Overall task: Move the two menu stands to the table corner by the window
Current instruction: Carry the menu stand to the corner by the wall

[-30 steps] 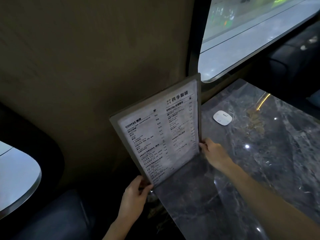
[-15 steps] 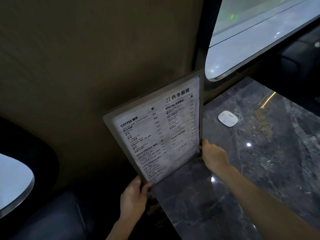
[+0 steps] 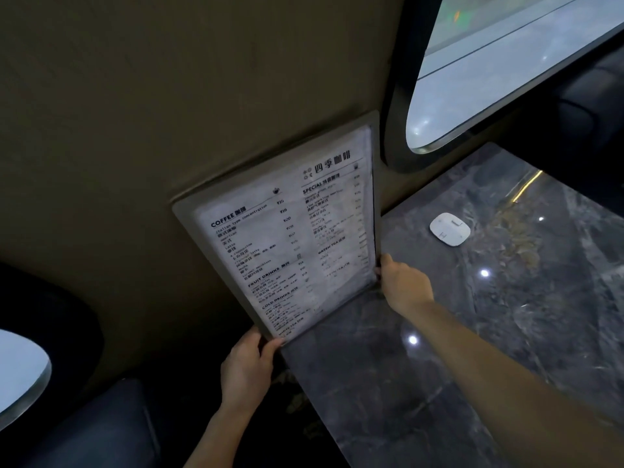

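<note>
A large flat menu stand (image 3: 287,228) with a white printed coffee menu in a grey frame stands upright along the table's wall-side edge, leaning close to the brown wall. My left hand (image 3: 248,364) grips its lower left corner, off the table's edge. My right hand (image 3: 403,285) holds its lower right edge, resting over the dark marble table (image 3: 472,332). A dark seam runs down the stand's right edge; whether a second stand sits behind it is hidden.
A small white rounded device (image 3: 449,229) lies on the table near the window (image 3: 499,69). A dark padded seat (image 3: 84,430) is at the lower left, with another window (image 3: 20,366) at the far left. A dark seat back fills the upper right.
The menu stand has tipped back closer to the wall, with both hands still on its lower corners. The camera view has shifted slightly toward the left.
</note>
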Motion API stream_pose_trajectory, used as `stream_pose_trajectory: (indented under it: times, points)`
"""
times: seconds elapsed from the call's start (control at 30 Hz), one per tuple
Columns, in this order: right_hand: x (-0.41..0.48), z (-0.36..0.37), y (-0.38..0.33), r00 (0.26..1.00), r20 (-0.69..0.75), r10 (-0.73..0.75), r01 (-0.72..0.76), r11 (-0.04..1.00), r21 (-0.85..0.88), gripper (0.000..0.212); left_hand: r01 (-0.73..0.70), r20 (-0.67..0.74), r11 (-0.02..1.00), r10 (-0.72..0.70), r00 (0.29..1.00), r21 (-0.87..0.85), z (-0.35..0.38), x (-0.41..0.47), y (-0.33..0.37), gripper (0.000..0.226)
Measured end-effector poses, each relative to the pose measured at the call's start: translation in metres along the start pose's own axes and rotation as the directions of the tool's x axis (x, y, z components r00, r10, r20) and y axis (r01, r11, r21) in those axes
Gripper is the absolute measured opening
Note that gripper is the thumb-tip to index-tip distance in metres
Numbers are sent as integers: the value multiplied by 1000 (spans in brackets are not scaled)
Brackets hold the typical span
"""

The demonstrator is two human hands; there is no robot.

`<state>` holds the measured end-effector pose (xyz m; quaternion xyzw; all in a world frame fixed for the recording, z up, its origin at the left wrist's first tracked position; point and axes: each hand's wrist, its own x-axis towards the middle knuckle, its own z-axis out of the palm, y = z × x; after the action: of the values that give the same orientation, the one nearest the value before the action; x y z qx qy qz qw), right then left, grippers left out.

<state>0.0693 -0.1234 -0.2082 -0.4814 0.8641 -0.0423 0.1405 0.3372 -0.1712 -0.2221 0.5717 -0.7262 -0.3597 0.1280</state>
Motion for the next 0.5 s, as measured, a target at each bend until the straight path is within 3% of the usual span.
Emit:
stream_pose_trajectory:
  times: [0.27,0.37,0.5]
  points:
    - [1,-2,1,1000,-3,10,-10,998,61,16,17,-12,999,-17,1000,35,1,-2,2,19]
    - [-5,-6,3,1000,-9,17,-16,994,106,19,44,-6,998,-44,999,-43,-5,1,3,21]
    - [-21,-12,14,999,-29,23,-20,994,107,26,99,96,995,-100,990,10,-16,7,3,28]
